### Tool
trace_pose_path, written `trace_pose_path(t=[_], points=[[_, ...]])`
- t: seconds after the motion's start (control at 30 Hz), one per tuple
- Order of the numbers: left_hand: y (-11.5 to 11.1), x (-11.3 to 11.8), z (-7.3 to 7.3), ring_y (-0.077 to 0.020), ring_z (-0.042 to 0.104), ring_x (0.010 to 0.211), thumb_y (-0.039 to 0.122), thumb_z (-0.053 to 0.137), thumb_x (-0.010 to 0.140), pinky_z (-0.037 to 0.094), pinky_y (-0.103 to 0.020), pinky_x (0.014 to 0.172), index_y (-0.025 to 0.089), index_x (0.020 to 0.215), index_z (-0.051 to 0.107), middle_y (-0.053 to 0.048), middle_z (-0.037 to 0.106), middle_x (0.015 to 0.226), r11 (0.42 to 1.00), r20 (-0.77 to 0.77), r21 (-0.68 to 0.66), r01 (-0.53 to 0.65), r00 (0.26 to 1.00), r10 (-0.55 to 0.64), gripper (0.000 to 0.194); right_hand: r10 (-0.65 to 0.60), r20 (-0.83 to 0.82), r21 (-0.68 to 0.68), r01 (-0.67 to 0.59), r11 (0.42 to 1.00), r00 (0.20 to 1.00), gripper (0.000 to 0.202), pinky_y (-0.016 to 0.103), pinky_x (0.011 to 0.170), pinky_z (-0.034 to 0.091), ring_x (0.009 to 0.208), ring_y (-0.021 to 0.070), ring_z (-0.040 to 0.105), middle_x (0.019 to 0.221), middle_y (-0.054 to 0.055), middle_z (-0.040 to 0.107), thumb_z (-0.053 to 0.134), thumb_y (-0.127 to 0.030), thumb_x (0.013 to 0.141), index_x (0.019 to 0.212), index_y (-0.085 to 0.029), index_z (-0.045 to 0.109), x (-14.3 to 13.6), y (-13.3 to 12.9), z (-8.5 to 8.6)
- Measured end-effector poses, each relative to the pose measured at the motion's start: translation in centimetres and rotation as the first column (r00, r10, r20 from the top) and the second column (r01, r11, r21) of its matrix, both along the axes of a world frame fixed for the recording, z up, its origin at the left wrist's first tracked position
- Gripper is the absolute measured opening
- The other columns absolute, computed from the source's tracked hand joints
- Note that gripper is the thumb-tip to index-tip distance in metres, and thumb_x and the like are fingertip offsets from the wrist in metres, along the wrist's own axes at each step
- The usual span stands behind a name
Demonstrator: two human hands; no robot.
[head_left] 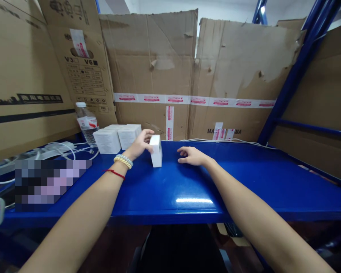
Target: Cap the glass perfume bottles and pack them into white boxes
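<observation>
A small white box [157,153] stands upright on the blue table [170,189], near the middle. My left hand [140,145] grips it from the left side, the thumb at its near face and the other fingers reaching behind its top. To the right of the box, my right hand [191,156] hovers low over the tabletop, fingers loosely curved and apart, with nothing in them. Just left of my left hand sit several similar white boxes [108,141], grouped close together.
A water bottle [87,123] stands behind the grouped boxes. White cables [69,149] and a power strip [53,148] lie at the left, beside a blurred-out object [52,182]. Cardboard sheets [153,76] wall the back. A blue metal post [290,72] rises at the right.
</observation>
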State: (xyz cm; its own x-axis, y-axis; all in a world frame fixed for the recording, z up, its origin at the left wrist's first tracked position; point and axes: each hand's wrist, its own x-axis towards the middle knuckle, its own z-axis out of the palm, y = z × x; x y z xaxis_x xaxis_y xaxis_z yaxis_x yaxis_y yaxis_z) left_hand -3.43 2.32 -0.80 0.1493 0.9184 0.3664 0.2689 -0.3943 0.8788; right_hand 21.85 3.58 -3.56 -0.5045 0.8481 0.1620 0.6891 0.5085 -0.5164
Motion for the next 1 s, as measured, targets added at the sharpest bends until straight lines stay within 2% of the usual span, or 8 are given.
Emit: trace_pose_path(t=[0.1,0.23,0.3,0.47,0.67,0.8,0.9,1.0], points=[[-0.9,2.5,-0.3,-0.0294,0.059,0.103,0.015,0.044,0.039,0.049,-0.043,0.085,0.017,0.111,0.047,-0.009,0.063,0.112,0.945,0.187,-0.079,0.316,0.936,-0.298,0.073,0.165,-0.325,-0.096,-0.206,0.974,0.931,0.085,0.036,0.091,0.046,0.111,0.0230,0.056,0.123,0.012,0.058,0.078,-0.035,0.061,0.135,-0.017,0.041,-0.6,-0.6,0.2],[-1.7,4.0,-0.5,-0.0309,0.059,0.105,0.014,0.039,0.036,0.047,-0.046,0.090,0.013,0.108,0.058,-0.009,0.068,0.106,0.881,0.322,-0.157,0.446,0.867,-0.382,0.074,0.287,-0.541,-0.104,-0.402,0.909,0.790,0.079,0.035,0.088,0.049,0.106,0.0222,0.058,0.118,0.010,0.062,0.080,-0.027,0.056,0.126,-0.016,0.045,-1.9,-1.1,0.1],[-1.6,4.0,-0.6,-0.0293,0.060,0.104,0.013,0.040,0.037,0.046,-0.045,0.092,0.011,0.104,0.062,-0.009,0.069,0.102,0.899,0.340,-0.167,0.405,0.880,-0.333,0.071,0.249,-0.525,-0.082,-0.339,0.937,0.814,0.066,0.035,0.086,0.049,0.099,0.0208,0.061,0.111,0.009,0.065,0.078,-0.024,0.059,0.118,-0.013,0.050,-2.3,-1.0,-0.1],[-0.5,3.1,-0.7,-0.0243,0.064,0.087,0.016,0.045,0.050,0.051,-0.042,0.083,0.010,0.100,0.064,-0.008,0.070,0.087,0.990,0.184,-0.116,0.082,0.981,-0.059,0.054,0.140,-0.428,-0.019,-0.164,0.986,0.893,0.054,0.034,0.083,0.050,0.090,0.0194,0.064,0.105,0.007,0.068,0.078,-0.025,0.061,0.110,-0.014,0.058,-2.0,-0.5,-0.3],[-0.5,3.0,-1.0,-0.0239,0.063,0.094,0.035,0.064,0.065,0.051,-0.040,0.084,0.011,0.103,0.059,-0.010,0.068,0.098,0.991,0.004,0.095,0.092,0.996,-0.093,0.046,0.084,-0.375,0.020,-0.083,0.996,0.923,0.059,0.033,0.081,0.050,0.089,0.0198,0.064,0.103,0.006,0.069,0.081,-0.030,0.058,0.111,-0.016,0.060,-1.0,-0.4,0.1],[-0.4,3.3,-1.3,-0.0229,0.064,0.095,0.036,0.073,0.062,0.050,-0.039,0.086,0.013,0.102,0.058,-0.012,0.067,0.105,0.984,-0.038,0.131,0.118,0.993,-0.114,0.049,0.157,-0.465,-0.004,-0.179,0.984,0.872,0.055,0.030,0.072,0.051,0.085,0.0187,0.064,0.098,0.007,0.069,0.078,-0.036,0.062,0.110,-0.015,0.060,-0.5,-0.1,0.1],[-0.1,3.3,-1.4,-0.0215,0.064,0.091,0.044,0.065,0.071,0.051,-0.038,0.082,0.013,0.103,0.058,-0.010,0.069,0.100,0.986,0.006,0.130,0.101,0.995,-0.103,0.045,0.147,-0.612,-0.032,-0.209,0.977,0.777,0.046,0.025,0.059,0.050,0.081,0.0171,0.063,0.098,0.008,0.068,0.068,-0.042,0.072,0.109,-0.016,0.058,-0.3,0.2,0.3],[0.0,3.2,-1.1,-0.0200,0.064,0.090,0.048,0.055,0.080,0.051,-0.035,0.082,0.013,0.097,0.063,-0.009,0.070,0.096,0.977,0.007,0.212,0.028,1.000,-0.030,0.039,0.170,-0.674,-0.021,-0.248,0.968,0.719,0.047,0.027,0.062,0.052,0.080,0.0162,0.063,0.100,0.007,0.067,0.072,-0.036,0.068,0.108,-0.017,0.057,-0.2,0.4,0.4]])
